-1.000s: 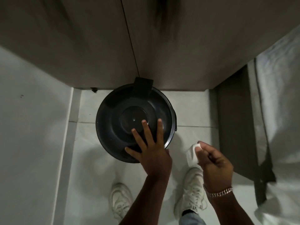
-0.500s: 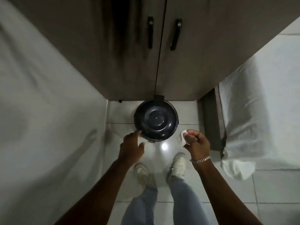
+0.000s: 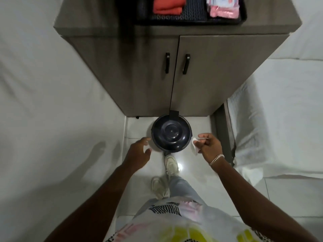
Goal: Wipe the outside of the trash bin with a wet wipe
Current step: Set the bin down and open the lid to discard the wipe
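Note:
A round dark trash bin [image 3: 171, 134] with a domed lid stands on the white tiled floor against the cabinet. I see it from straight above, so its side walls are hidden. My right hand [image 3: 208, 147] hovers just right of the bin and pinches a small white wet wipe [image 3: 195, 144]. My left hand [image 3: 138, 152] hangs to the left of the bin, fingers apart, holding nothing and not touching it. One of my white shoes [image 3: 171, 164] is right at the bin's front edge.
A grey-brown two-door cabinet [image 3: 174, 70] rises behind the bin, with a dark tray [image 3: 190, 19] of folded cloths and packets on top. White sheeted beds flank the narrow floor strip, left [image 3: 52, 119] and right [image 3: 279, 119].
My head has risen well away from the bin. My left hand lifted off the lid and moved left of the bin. The right hand keeps the wipe beside the bin.

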